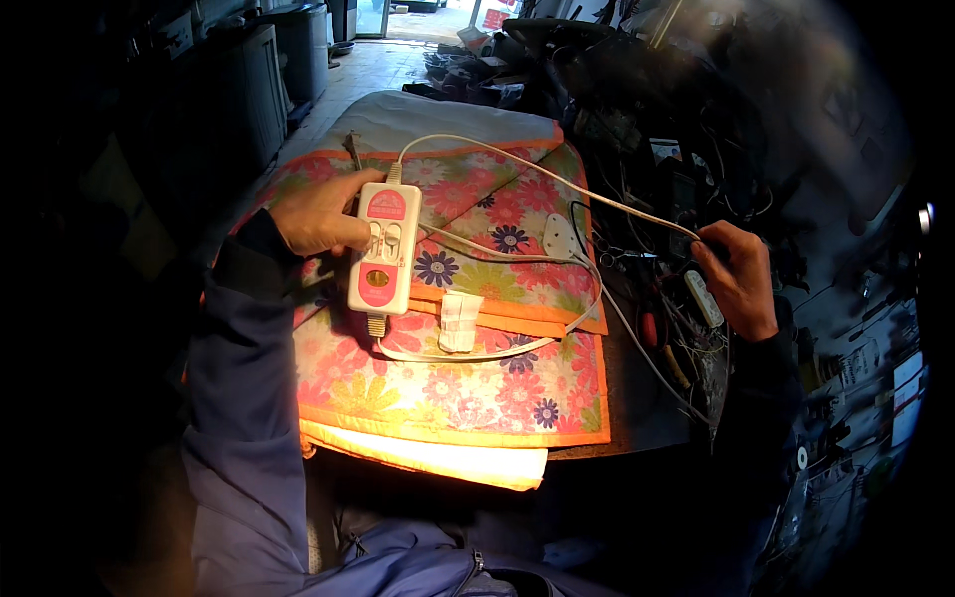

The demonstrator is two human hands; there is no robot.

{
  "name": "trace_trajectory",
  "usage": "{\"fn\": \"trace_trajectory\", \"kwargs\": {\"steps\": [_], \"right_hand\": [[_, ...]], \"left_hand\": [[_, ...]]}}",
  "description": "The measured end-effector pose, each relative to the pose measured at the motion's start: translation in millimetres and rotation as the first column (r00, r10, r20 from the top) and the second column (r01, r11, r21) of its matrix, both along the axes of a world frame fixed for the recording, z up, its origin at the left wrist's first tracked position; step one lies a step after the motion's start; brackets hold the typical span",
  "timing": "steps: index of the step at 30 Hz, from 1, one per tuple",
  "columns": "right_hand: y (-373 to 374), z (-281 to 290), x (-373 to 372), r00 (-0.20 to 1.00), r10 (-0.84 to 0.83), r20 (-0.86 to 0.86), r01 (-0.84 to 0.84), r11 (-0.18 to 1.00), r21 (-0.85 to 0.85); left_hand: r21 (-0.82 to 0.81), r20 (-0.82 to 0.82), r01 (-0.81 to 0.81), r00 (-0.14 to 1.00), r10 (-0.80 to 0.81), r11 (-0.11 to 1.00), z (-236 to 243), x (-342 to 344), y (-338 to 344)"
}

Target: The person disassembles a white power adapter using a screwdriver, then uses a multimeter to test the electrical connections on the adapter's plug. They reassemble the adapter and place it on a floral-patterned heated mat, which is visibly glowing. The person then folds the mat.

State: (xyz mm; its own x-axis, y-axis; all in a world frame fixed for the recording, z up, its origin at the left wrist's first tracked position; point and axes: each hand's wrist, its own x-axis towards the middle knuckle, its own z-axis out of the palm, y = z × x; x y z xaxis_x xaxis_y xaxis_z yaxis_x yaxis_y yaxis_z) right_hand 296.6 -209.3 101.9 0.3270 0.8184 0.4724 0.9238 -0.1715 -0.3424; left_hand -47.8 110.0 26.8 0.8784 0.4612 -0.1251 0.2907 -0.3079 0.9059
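Note:
My left hand (323,214) is closed around a white electric blanket controller (400,287) with pink panels and two slide switches. The thumb presses on its front beside the switches. From the controller's top a white cord (527,162) arches over to my right hand (741,274), which pinches it between thumb and fingers. Another cord leaves the lower end and loops across the blanket. Beneath everything lies a folded floral electric blanket (468,398) with orange edging. A white fabric tag (460,321) and a white connector plate (560,237) with dark holes rest on it.
Tangled wires and tools crowd the right side, among them a white socket strip (704,298), a red handle (649,328) and scissors (617,254). Dark bins (298,60) stand at the far left. A bright doorway (438,20) opens beyond the tiled floor.

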Motion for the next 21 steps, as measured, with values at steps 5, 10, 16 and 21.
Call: {"fn": "trace_trajectory", "kwargs": {"steps": [5,10,16,21], "right_hand": [[33.8,-33.8,-6.0,0.970,0.024,-0.242,-0.093,0.956,-0.279],[66.0,-68.8,-22.9,0.974,0.222,0.031,-0.216,0.967,-0.138],[93.4,-59.8,-41.6,0.965,0.250,-0.072,-0.247,0.967,0.059],[52.7,-29.3,-114.7,0.887,0.442,-0.133,-0.428,0.896,0.120]], "left_hand": [[-0.008,0.045,0.032,0.999,-0.031,0.999,-14.3,1.7,-4.5],[-0.153,0.228,0.069,0.973,-0.033,0.986,-6.3,-1.2,-6.6],[-0.311,0.606,0.107,0.788,0.110,0.944,-5.2,-7.8,15.8],[-0.402,0.751,-0.111,0.527,0.397,0.909,-12.4,-0.6,14.4]]}}
